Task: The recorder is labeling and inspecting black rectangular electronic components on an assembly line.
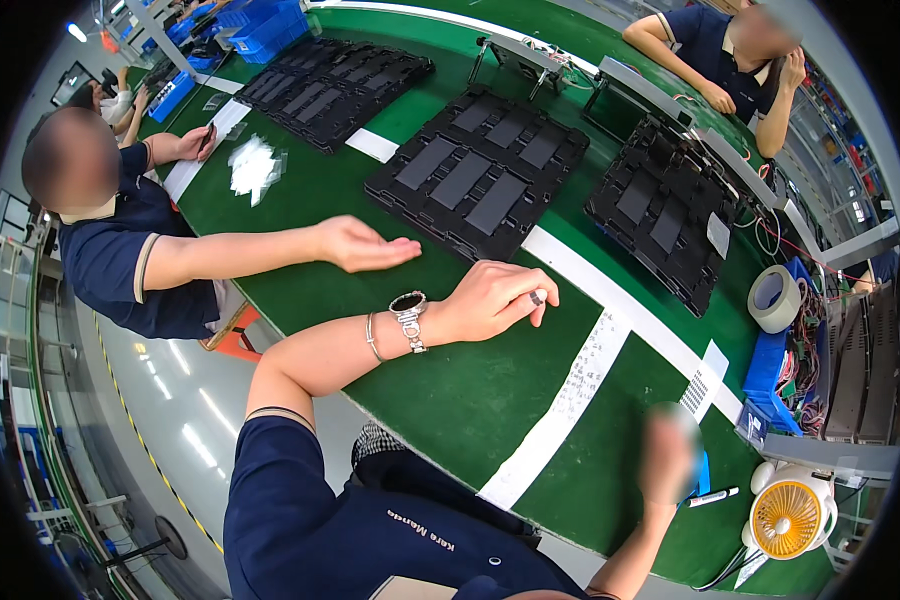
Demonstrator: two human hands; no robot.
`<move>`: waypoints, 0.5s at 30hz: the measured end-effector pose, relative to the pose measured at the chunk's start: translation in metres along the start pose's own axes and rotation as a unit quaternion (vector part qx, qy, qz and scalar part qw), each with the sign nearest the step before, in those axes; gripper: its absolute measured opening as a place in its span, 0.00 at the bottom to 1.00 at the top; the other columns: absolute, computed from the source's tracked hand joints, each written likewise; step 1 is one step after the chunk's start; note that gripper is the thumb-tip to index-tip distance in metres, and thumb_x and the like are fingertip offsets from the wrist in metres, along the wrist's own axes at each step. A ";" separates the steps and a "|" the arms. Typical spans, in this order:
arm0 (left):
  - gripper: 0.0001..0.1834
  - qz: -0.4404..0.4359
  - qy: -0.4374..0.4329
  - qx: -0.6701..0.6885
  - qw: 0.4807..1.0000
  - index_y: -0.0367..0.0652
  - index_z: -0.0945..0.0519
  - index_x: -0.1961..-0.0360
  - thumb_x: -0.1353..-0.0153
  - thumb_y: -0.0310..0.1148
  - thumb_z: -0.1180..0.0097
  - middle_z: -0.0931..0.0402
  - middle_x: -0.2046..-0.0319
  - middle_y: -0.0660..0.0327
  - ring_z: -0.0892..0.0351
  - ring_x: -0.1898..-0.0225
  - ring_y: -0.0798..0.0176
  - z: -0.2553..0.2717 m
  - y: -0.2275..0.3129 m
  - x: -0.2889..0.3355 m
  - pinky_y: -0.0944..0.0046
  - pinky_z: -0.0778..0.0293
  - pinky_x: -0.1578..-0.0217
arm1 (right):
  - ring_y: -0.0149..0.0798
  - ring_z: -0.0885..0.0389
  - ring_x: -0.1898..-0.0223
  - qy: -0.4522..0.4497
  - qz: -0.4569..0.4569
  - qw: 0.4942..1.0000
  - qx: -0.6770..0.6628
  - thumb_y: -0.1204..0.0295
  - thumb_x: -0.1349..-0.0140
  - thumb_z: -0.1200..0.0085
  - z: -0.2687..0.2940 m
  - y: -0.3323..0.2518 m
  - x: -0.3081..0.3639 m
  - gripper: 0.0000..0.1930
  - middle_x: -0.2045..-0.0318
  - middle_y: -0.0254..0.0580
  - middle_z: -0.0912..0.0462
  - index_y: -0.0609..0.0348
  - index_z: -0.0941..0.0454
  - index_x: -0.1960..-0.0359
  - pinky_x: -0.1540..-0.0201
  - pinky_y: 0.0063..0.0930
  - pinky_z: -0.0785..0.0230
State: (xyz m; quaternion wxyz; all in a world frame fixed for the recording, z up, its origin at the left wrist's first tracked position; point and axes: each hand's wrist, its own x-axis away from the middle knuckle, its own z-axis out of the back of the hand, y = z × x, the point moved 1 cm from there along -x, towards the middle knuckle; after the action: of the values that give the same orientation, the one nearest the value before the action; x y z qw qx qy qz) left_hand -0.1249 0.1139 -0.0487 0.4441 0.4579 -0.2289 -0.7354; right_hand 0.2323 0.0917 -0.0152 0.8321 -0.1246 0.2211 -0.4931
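Note:
My left hand (495,303) hovers above the green tabletop (410,370), its fingers curled inward. A metal watch (409,318) and a thin bracelet are on that wrist, and a dark band shows at one finger. Anything inside the curl is hidden. Just beyond it lies a black tray (475,175) with flat dark rectangular pieces in its slots. My right hand (668,455) is a blur over the table's right end, its fingers smeared. Beside it are a blue object (702,476), partly covered, and a white marker pen (713,497).
A co-worker's open hand (365,246) reaches in from the left, close to my left hand. More black trays (660,205) stand behind. At right are a tape roll (772,298), a blue bin (765,385) of wires and a small fan (788,520). Another person sits across.

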 end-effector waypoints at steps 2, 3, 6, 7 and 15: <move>0.07 -0.003 0.001 -0.001 1.000 0.41 0.21 0.63 0.37 0.23 0.53 0.18 0.79 0.66 0.17 0.74 0.65 -0.001 -0.001 0.000 0.64 0.25 0.71 | 0.39 0.24 0.81 -0.015 0.007 1.000 0.001 0.80 0.37 0.44 0.001 0.000 0.000 0.06 0.80 0.44 0.24 0.61 0.19 0.60 0.75 0.30 0.33; 0.08 -0.003 0.001 0.001 1.000 0.42 0.21 0.63 0.37 0.23 0.53 0.18 0.79 0.66 0.17 0.74 0.65 -0.001 0.000 -0.001 0.64 0.25 0.71 | 0.40 0.24 0.81 -0.025 0.013 1.000 0.006 0.79 0.37 0.44 0.001 0.001 0.000 0.06 0.80 0.44 0.24 0.60 0.19 0.59 0.75 0.30 0.33; 0.07 -0.004 0.006 0.003 1.000 0.43 0.22 0.63 0.36 0.25 0.53 0.18 0.79 0.67 0.18 0.75 0.64 -0.001 0.001 -0.001 0.63 0.26 0.72 | 0.41 0.23 0.82 -0.020 0.021 0.999 0.025 0.79 0.37 0.43 0.000 -0.001 0.000 0.09 0.80 0.45 0.24 0.58 0.21 0.56 0.76 0.31 0.33; 0.07 -0.006 0.010 0.002 1.000 0.43 0.22 0.63 0.35 0.26 0.53 0.19 0.79 0.68 0.18 0.76 0.64 -0.001 0.001 -0.001 0.63 0.26 0.73 | 0.41 0.23 0.82 -0.013 0.023 0.999 0.031 0.79 0.37 0.43 -0.001 -0.002 -0.001 0.10 0.81 0.45 0.24 0.57 0.21 0.54 0.76 0.31 0.33; 0.06 -0.028 0.017 -0.004 0.999 0.43 0.21 0.63 0.33 0.27 0.52 0.19 0.80 0.68 0.19 0.76 0.64 -0.001 0.001 -0.001 0.63 0.27 0.73 | 0.42 0.31 0.86 0.048 -0.018 0.999 0.000 0.84 0.40 0.49 -0.003 0.003 0.006 0.12 0.81 0.48 0.26 0.60 0.23 0.56 0.80 0.37 0.41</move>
State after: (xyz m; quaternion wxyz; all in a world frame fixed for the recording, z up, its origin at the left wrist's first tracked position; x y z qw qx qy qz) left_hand -0.1230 0.1141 -0.0484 0.4287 0.4746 -0.2054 -0.7408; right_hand 0.2354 0.0880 -0.0209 0.8114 -0.1048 0.2581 -0.5138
